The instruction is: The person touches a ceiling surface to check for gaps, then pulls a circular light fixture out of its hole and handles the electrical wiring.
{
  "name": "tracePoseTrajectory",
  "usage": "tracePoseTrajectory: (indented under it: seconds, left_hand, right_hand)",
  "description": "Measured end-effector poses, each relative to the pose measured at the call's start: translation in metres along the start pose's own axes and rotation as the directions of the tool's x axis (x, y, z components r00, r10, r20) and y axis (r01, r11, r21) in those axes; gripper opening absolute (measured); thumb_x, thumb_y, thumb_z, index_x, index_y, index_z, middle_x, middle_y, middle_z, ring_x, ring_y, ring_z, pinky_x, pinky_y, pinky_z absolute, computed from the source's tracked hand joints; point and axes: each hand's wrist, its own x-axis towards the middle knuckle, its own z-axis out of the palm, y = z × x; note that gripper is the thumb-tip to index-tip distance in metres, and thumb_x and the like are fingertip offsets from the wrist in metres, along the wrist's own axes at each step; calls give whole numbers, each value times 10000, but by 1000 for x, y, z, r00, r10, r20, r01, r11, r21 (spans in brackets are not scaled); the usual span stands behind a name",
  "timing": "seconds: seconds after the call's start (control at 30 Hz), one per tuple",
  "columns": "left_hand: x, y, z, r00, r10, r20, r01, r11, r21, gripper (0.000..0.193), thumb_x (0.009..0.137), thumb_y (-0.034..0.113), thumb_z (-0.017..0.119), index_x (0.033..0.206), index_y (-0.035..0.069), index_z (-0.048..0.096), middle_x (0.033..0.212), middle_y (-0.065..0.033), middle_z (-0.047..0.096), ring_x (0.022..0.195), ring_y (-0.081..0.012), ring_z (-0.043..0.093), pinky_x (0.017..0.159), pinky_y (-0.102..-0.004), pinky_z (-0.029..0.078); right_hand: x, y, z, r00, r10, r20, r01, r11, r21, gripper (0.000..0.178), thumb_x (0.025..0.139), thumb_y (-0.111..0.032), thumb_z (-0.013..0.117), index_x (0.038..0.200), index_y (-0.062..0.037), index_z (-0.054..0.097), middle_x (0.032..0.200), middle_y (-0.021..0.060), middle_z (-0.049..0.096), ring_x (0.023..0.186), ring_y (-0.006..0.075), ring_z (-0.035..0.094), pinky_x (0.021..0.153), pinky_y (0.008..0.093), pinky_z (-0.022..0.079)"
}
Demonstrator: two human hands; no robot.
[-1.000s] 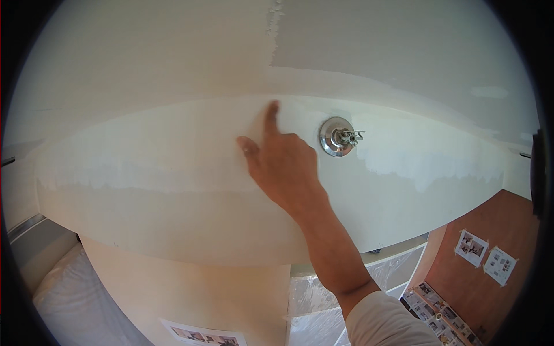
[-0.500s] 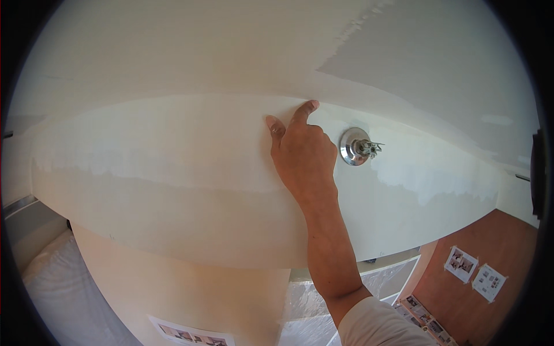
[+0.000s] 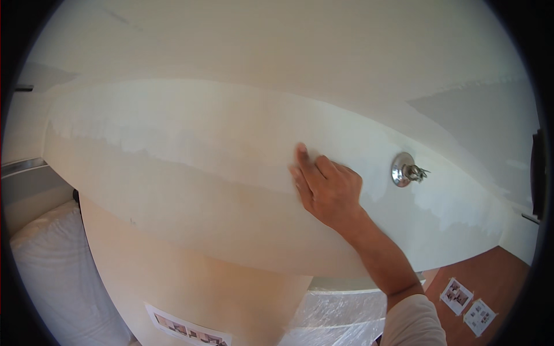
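My right hand (image 3: 333,187) reaches up from the lower right to a white, patchily plastered bulkhead face (image 3: 190,167). Its index finger is stretched out, the tip on or very close to the surface. The thumb lies apart below it, and the other fingers are loosely curled. Nothing shows in the hand. To its right, a sprinkler head (image 3: 414,172) sticks out of a round chrome plate (image 3: 401,169) on the same face. Above runs the line where the face meets the ceiling (image 3: 259,40). My left hand is out of view.
Greyer unpainted patches (image 3: 479,115) mark the ceiling at right. Below stand a beige panel (image 3: 173,248) with a taped printed sheet (image 3: 184,327), plastic film (image 3: 334,311), and a reddish-brown board (image 3: 493,277) with pinned sheets. A pale draped cover (image 3: 52,265) hangs at left.
My right hand has come down from the ceiling line onto the bulkhead face, farther from the sprinkler head. The whole view has shifted, with the sprinkler now farther right and lower.
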Motion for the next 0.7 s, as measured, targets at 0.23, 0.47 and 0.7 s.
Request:
tracePoseTrajectory:
  seconds: [0.23, 0.47, 0.7]
  left_hand:
    - [10, -18, -3, 1000, -13, 18, 13, 1000, -26, 375, 976, 188, 626, 1348, 150, 597, 1022, -157, 716, 868, -299, 694, 694, -396, 571]
    - [22, -34, -6, 999, -27, 43, 30, 996, -79, 361, 987, 227, 596, 1340, 150, 605, 999, -144, 709, 848, -284, 681, 688, -390, 565]
    - [27, -48, -8, 998, -63, 6, 63, 991, -117, 356, 999, 266, 566, 1333, 151, 613, 977, -131, 702, 828, -269, 669, 682, -384, 558]
  right_hand:
    - [5, -12, -7, 978, -77, 197, 63, 995, 72, 413, 895, -258, 757, 1206, 3, 681, 1008, 99, 610, 897, 254, 611, 785, 416, 495]
    - [17, -25, -8, 943, -58, 327, 105, 986, -131, 604, 972, -379, 629, 1416, 22, 546, 1566, 219, 427, 1416, 416, 408, 1125, 600, 281]
    - [21, -47, 3, 940, -10, 341, 55, 991, -125, 685, 1000, -394, 600, 1479, 78, 469, 1590, 244, 407, 1497, 448, 333, 1209, 633, 176]
